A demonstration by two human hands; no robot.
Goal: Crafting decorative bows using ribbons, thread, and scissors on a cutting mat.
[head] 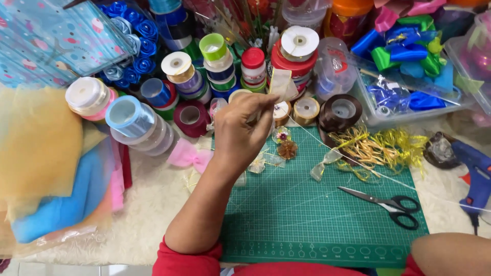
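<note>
**Sheer ribbon pinched above the cutting mat**

Up near the far edge of the green cutting mat: a strip of sheer pale ribbon, held upright, pinched at its lower end between thumb and fingertips of the left hand. Fingers closed on the ribbon, wrist bent, forearm rising from the near edge of the mat. A thin clear thread running from the pinch diagonally toward the right edge. Right hand out of view; only a bare right forearm at the near right corner, so finger state cannot be told.

Just beyond the left hand, on the mat: small ribbon flowers and a tangle of gold curling ribbon. Black-handled scissors closed, lying toward the right edge. Off the right edge, a blue glue gun. Behind the far edge, crowded ribbon spools in many colours, a brown spool, a clear box of blue and green bows. Left of the mat, a pink bow and layered yellow and blue tulle.
</note>
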